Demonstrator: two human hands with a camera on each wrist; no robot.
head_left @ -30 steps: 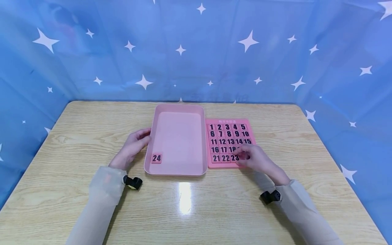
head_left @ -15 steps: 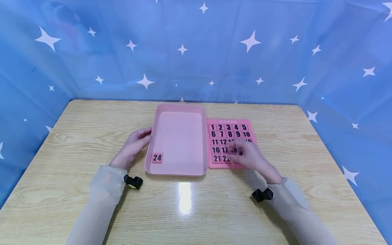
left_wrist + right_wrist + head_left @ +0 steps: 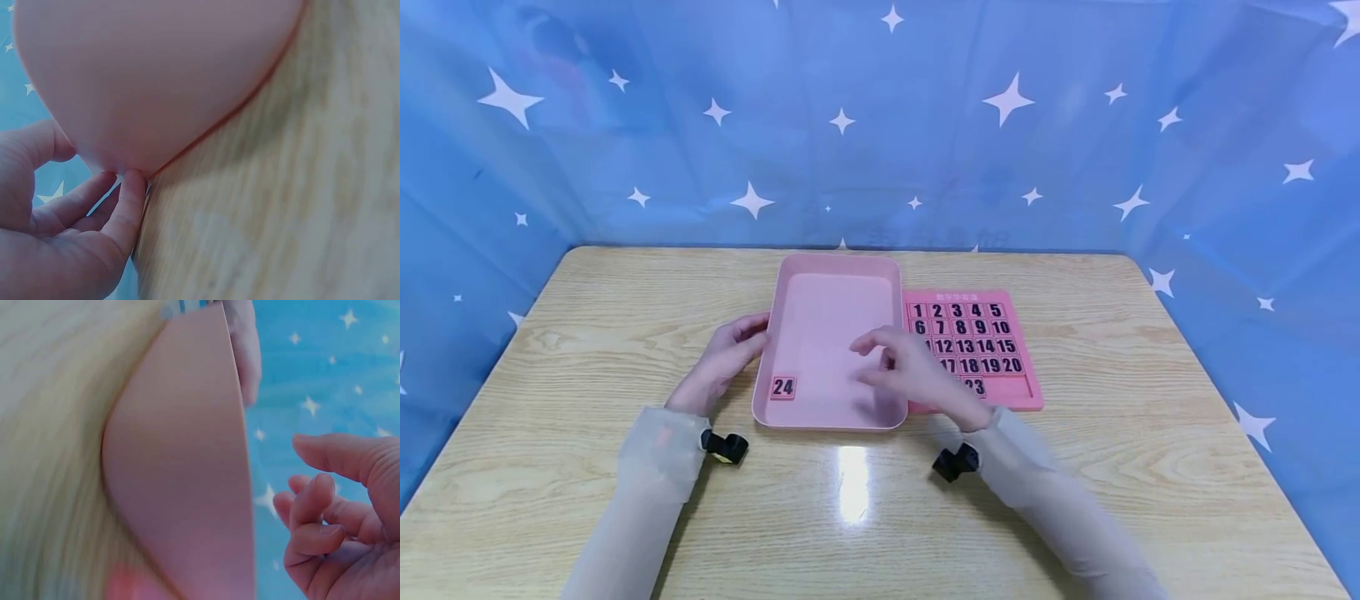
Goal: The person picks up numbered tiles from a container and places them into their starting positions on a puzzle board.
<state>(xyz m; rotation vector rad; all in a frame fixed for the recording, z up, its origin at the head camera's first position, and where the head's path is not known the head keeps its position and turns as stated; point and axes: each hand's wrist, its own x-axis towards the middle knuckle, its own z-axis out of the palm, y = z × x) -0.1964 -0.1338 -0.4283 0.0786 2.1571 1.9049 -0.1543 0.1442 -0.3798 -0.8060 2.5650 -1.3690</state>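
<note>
A shallow pink tray [image 3: 850, 408] lies on the table with one loose number tile [image 3: 783, 387], marked 24, in its near left corner. My left hand [image 3: 722, 358] is at the tray's left side, its fingertips touching the outer wall [image 3: 175, 87] in the left wrist view. Over the tray's right part hovers my right hand [image 3: 898, 367], thumb and index finger apart with nothing between them. Right of the tray sits a pink number board [image 3: 1033, 379] with rows of numbered tiles; its bottom row has a bare stretch right of tile 23. My right hand and wrist cover the board's lower left tiles.
The wooden table [image 3: 850, 550] carries a bright light reflection near its middle. A blue curtain [image 3: 850, 167] with white stars hangs behind and at both sides. Both wrists wear small black cameras.
My right hand has moved left from the board's lower right area to above the tray, uncovering the board's right side. My left hand, the tray and tile 24 stay in place.
</note>
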